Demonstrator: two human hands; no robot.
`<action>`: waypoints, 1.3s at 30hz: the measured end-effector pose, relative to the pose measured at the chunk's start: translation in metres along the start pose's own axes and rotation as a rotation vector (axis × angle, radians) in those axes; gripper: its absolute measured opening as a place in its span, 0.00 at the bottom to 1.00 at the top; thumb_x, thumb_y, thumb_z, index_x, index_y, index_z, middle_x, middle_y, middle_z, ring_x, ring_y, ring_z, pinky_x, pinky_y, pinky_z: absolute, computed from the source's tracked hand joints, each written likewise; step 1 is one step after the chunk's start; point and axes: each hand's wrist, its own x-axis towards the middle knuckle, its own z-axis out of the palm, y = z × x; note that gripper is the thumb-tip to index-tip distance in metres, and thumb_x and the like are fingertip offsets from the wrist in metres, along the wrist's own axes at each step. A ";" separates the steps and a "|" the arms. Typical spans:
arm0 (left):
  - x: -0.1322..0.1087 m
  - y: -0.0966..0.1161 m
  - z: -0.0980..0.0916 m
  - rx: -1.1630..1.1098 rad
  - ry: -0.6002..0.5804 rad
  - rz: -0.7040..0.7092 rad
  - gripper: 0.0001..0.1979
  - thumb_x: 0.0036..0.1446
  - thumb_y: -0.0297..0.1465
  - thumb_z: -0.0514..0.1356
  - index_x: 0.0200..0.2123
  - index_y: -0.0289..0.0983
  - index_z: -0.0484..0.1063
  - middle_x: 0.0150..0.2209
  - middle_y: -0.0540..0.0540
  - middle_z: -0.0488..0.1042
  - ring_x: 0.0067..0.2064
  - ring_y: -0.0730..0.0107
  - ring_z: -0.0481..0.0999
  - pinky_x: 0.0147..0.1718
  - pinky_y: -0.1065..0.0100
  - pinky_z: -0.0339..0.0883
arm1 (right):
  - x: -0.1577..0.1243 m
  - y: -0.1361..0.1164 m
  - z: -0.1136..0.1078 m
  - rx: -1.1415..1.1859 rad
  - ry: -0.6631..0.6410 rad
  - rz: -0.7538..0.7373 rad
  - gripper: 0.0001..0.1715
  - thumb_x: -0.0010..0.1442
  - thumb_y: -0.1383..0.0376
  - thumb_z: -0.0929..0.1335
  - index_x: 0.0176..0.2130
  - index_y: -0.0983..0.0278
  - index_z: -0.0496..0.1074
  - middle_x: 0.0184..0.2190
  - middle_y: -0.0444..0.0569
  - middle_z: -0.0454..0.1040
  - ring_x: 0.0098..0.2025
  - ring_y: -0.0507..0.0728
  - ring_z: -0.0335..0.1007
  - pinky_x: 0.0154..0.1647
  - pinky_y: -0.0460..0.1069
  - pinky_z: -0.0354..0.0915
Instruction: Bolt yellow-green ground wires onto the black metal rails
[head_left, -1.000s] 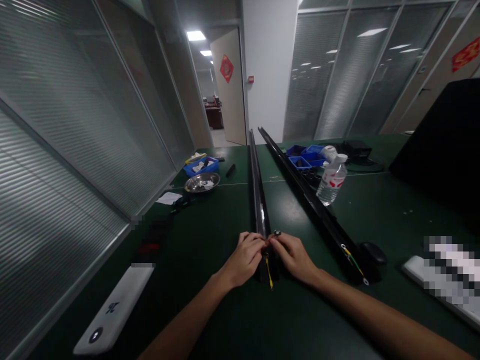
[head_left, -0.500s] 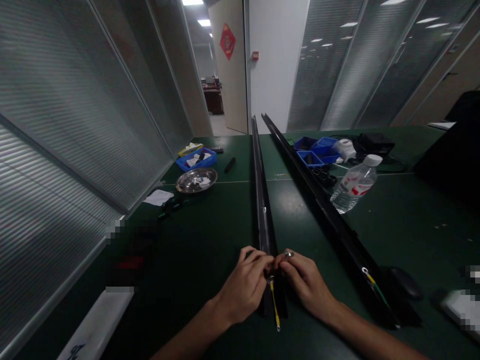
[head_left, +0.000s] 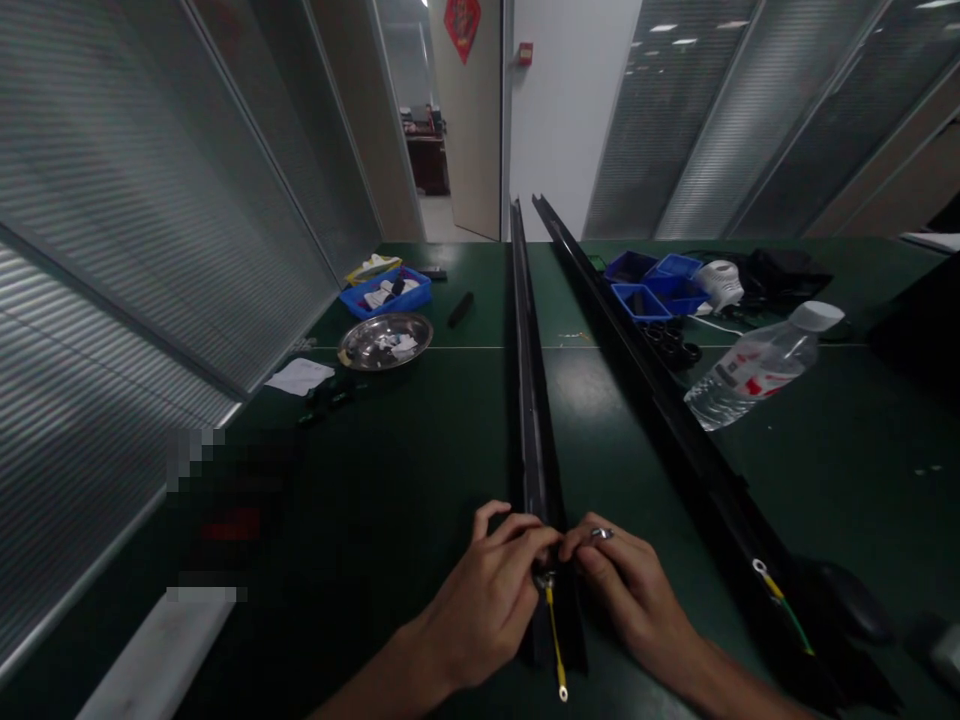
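A long black rail (head_left: 531, 420) runs away from me along the table, and both my hands meet over its near end. My left hand (head_left: 491, 590) is closed, thumb and forefinger pinched over the rail beside the upper end of a short yellow wire (head_left: 555, 630). That wire hangs toward me along the rail and ends in a ring terminal. My right hand (head_left: 634, 585), a ring on one finger, is closed too, its fingertips nearly touching the left ones. Whatever the fingertips hold is hidden or too small to name.
A second black rail (head_left: 660, 420) lies to the right, with a yellow-green wire (head_left: 784, 605) at its near end. Beyond it are a water bottle (head_left: 757, 370), blue bins (head_left: 679, 285) and a dark mouse (head_left: 851, 600). A metal plate (head_left: 360, 350) and blue tray (head_left: 356, 300) sit far left.
The view has tilted down and shifted slightly, so the rails and bottle appear displaced. Both hands stay at the rail's near end, with only slight finger movement.
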 end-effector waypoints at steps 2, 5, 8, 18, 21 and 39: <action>0.001 0.001 -0.001 -0.010 -0.014 -0.005 0.22 0.61 0.17 0.47 0.54 0.41 0.65 0.52 0.45 0.76 0.58 0.60 0.71 0.67 0.48 0.45 | 0.000 0.000 0.000 -0.007 -0.003 0.005 0.14 0.74 0.65 0.62 0.42 0.58 0.76 0.35 0.47 0.75 0.37 0.55 0.73 0.39 0.48 0.67; 0.001 0.002 -0.003 -0.018 -0.024 -0.006 0.23 0.60 0.17 0.47 0.55 0.41 0.65 0.52 0.44 0.76 0.59 0.60 0.71 0.66 0.48 0.46 | 0.000 0.001 0.001 -0.027 -0.006 -0.002 0.13 0.74 0.66 0.62 0.43 0.58 0.75 0.36 0.47 0.76 0.38 0.55 0.74 0.40 0.48 0.67; 0.001 0.002 -0.004 -0.020 -0.023 -0.004 0.22 0.61 0.17 0.47 0.54 0.40 0.64 0.52 0.44 0.76 0.59 0.60 0.70 0.66 0.48 0.46 | -0.001 0.000 0.002 -0.053 -0.019 -0.024 0.13 0.74 0.66 0.61 0.44 0.59 0.75 0.35 0.48 0.75 0.36 0.56 0.74 0.38 0.49 0.67; 0.000 -0.002 -0.002 -0.015 -0.032 0.002 0.21 0.62 0.19 0.48 0.56 0.40 0.64 0.53 0.43 0.76 0.59 0.58 0.70 0.67 0.46 0.45 | -0.004 0.000 0.001 -0.076 -0.034 -0.040 0.13 0.73 0.68 0.61 0.45 0.58 0.74 0.35 0.49 0.75 0.36 0.56 0.74 0.36 0.50 0.66; 0.000 -0.002 -0.002 -0.022 -0.042 -0.013 0.21 0.61 0.19 0.49 0.55 0.40 0.65 0.52 0.42 0.76 0.59 0.57 0.70 0.67 0.45 0.46 | -0.003 0.000 0.001 -0.082 -0.050 -0.047 0.13 0.74 0.67 0.60 0.45 0.59 0.74 0.35 0.50 0.75 0.35 0.57 0.73 0.36 0.51 0.66; 0.000 -0.007 -0.001 -0.014 -0.050 -0.006 0.25 0.62 0.20 0.49 0.59 0.43 0.66 0.52 0.44 0.78 0.60 0.55 0.71 0.66 0.44 0.48 | -0.002 0.000 0.000 -0.057 -0.007 -0.046 0.16 0.75 0.62 0.59 0.43 0.59 0.74 0.33 0.51 0.74 0.34 0.57 0.73 0.34 0.52 0.67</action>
